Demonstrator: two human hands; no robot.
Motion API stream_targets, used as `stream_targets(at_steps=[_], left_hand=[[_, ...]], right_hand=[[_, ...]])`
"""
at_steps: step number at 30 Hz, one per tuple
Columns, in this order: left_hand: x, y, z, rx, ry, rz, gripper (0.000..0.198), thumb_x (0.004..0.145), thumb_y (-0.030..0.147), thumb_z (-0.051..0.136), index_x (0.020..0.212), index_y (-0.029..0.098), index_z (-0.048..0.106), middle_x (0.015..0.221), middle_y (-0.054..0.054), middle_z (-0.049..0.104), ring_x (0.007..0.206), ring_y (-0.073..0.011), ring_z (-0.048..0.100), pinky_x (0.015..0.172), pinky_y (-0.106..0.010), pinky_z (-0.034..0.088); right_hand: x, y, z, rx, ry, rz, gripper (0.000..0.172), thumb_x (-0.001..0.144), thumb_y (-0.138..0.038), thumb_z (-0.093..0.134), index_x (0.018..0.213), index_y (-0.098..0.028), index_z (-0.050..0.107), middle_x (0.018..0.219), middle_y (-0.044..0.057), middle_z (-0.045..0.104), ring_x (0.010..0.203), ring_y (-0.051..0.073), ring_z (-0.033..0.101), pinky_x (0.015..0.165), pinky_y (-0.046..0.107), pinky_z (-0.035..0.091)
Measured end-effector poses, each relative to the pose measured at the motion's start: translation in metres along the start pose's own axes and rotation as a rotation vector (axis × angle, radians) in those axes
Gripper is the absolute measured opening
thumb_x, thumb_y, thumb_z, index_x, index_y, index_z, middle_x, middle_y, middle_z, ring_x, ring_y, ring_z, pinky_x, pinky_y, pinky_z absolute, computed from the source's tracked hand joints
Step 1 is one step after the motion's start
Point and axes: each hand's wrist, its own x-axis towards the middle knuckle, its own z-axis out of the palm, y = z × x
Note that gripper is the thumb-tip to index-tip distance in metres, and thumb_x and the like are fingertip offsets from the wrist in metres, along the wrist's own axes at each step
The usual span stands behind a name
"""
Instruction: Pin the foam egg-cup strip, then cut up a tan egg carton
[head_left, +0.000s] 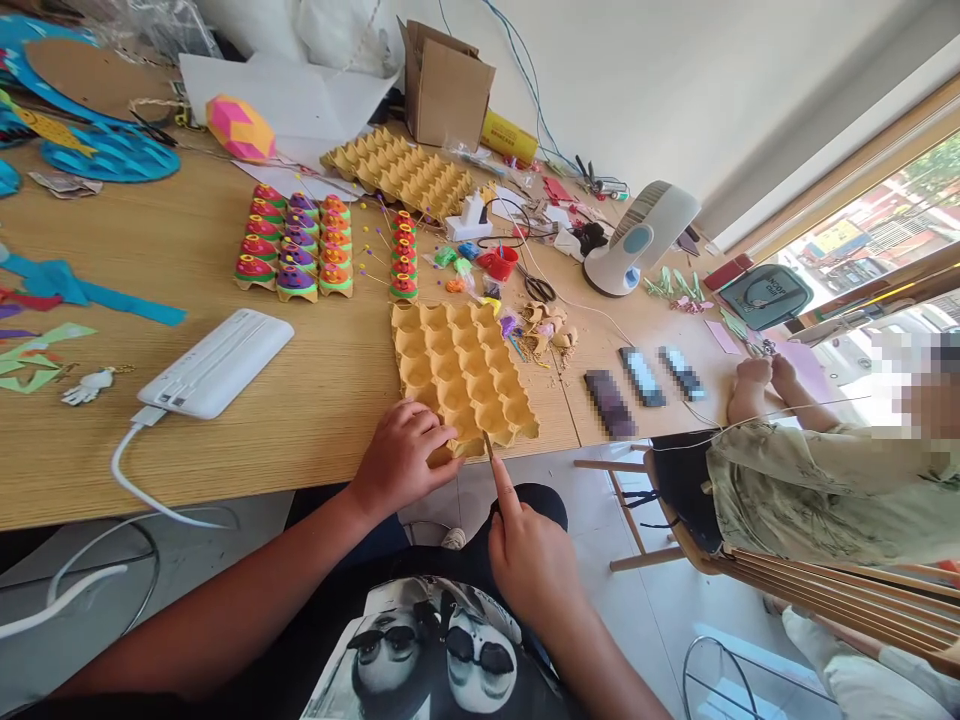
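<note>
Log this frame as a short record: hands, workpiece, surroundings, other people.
left hand: on the near left part of the workpiece
right hand: holds a thin tool, index finger along it, tip at the workpiece's near edge
workpiece: yellow egg tray, at the table's near edge
behind: coloured carton strips, second egg tray
left: white power bank
right: white fan, scissors
other person: seated at right, face blurred

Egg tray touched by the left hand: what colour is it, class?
The egg tray is plain yellowish tan; the head view shows it best.
</note>
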Motion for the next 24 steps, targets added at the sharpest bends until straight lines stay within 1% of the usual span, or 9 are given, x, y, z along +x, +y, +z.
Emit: stream_targets(at_steps=[3,7,9,14,18,21,24], left_hand=[[0.0,-0.002,0.0,-0.012,-0.018,0.001,0.023,0.089,0.042,0.069,0.103,0.024,0.075,0.096,-0.007,0.071,0.111,-0.0303,0.057,0.109,-0.051,0.045],[0.0,-0.003,0.001,-0.027,-0.027,-0.008,0.025,0.089,0.046,0.069,0.101,0.025,0.075,0.097,-0.007,0.07,0.111,-0.0303,0.057,0.107,-0.05,0.044],[0.0,-0.002,0.001,-0.022,-0.031,-0.014,0.025,0.089,0.047,0.069,0.101,0.025,0.075,0.096,-0.007,0.07,0.111,-0.0304,0.057,0.107,-0.05,0.044],[0.001,0.001,0.001,-0.017,-0.02,-0.036,0.024,0.09,0.044,0.069,0.102,0.025,0.075,0.096,-0.007,0.071,0.11,-0.0302,0.057,0.105,-0.05,0.046],[0.0,-0.001,0.002,0.002,-0.022,-0.018,0.025,0.089,0.045,0.069,0.101,0.024,0.075,0.096,-0.007,0.07,0.109,-0.0304,0.057,0.106,-0.05,0.046],[0.0,-0.004,0.002,0.012,-0.033,0.006,0.025,0.09,0.046,0.068,0.101,0.024,0.073,0.097,-0.007,0.069,0.109,-0.03,0.056,0.108,-0.051,0.045],[0.0,-0.005,0.002,0.017,-0.039,0.024,0.025,0.09,0.046,0.068,0.101,0.024,0.073,0.097,-0.007,0.069,0.109,-0.0297,0.056,0.11,-0.051,0.043]], right_hand=[[0.007,-0.004,-0.005,-0.034,0.008,-0.009,0.074,0.1,-0.019,0.04,0.169,-0.022,0.014,0.092,0.006,0.078,0.075,0.022,0.074,0.057,0.028,0.041],[0.022,-0.009,-0.011,-0.075,0.032,-0.015,0.073,0.102,-0.021,0.039,0.169,-0.018,0.012,0.09,0.007,0.078,0.074,0.021,0.074,0.059,0.027,0.043],[0.025,-0.009,-0.012,-0.073,0.038,-0.016,0.072,0.103,-0.021,0.038,0.169,-0.018,0.011,0.091,0.007,0.078,0.074,0.021,0.074,0.06,0.028,0.044],[0.011,-0.003,-0.008,-0.026,0.021,-0.015,0.073,0.102,-0.02,0.039,0.169,-0.02,0.012,0.091,0.006,0.077,0.074,0.021,0.073,0.058,0.027,0.041],[-0.001,0.001,-0.003,0.002,-0.01,-0.005,0.075,0.101,-0.019,0.041,0.17,-0.022,0.012,0.094,0.006,0.077,0.075,0.02,0.073,0.058,0.027,0.042],[0.0,0.0,-0.003,-0.015,0.002,-0.025,0.074,0.101,-0.021,0.042,0.169,-0.022,0.012,0.092,0.006,0.077,0.075,0.019,0.073,0.058,0.027,0.042],[0.009,-0.004,-0.008,-0.057,0.024,-0.035,0.074,0.101,-0.021,0.042,0.169,-0.021,0.015,0.09,0.006,0.078,0.075,0.02,0.074,0.057,0.027,0.043]])
